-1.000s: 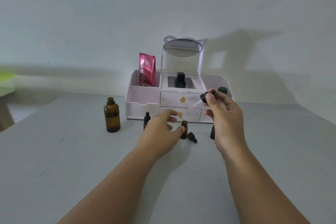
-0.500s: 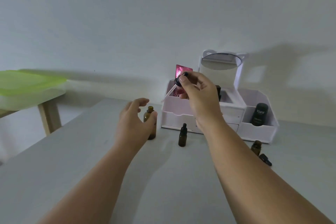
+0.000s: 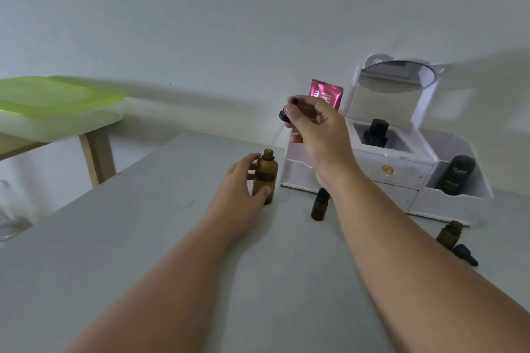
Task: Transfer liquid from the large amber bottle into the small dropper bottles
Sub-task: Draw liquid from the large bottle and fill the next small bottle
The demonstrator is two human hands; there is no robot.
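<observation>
Amber glass: the large bottle (image 3: 265, 178) stands upright on the grey table (image 3: 129, 252), uncapped, just left of the organiser (image 3: 387, 169). The left hand (image 3: 241, 186) grasps it, with the thumb across the near side of the body and the fingers curled round the far left side. Liquid level is not readable through the dark glass.

The right hand (image 3: 318, 135) is raised above and to the right of the bottle's mouth, apart from it. Thumb and fingertips pinch a black dropper (image 3: 284, 115) at its cap end. Its glass tube cannot be made out.

Small bottles:
- The capped bottle (image 3: 319, 206) is upright, right of the large bottle and near the organiser's front. Its top is partly behind the right forearm.
- The open bottle (image 3: 448, 233) is upright at the right, by the organiser's near right corner. A loose black cap (image 3: 464, 255) lies on its side just nearer; contact uncertain.

The organiser is white and sits at the far side of the table.
- Mirror (image 3: 397, 76) on top.
- Pink sachet (image 3: 327, 94) standing in the left compartment.
- Black flask (image 3: 375, 132) in the centre well.
- Dark tube (image 3: 457, 175) in the right compartment.

Far left: a green lid (image 3: 57, 94) on a pale box, on a wooden side table.
</observation>
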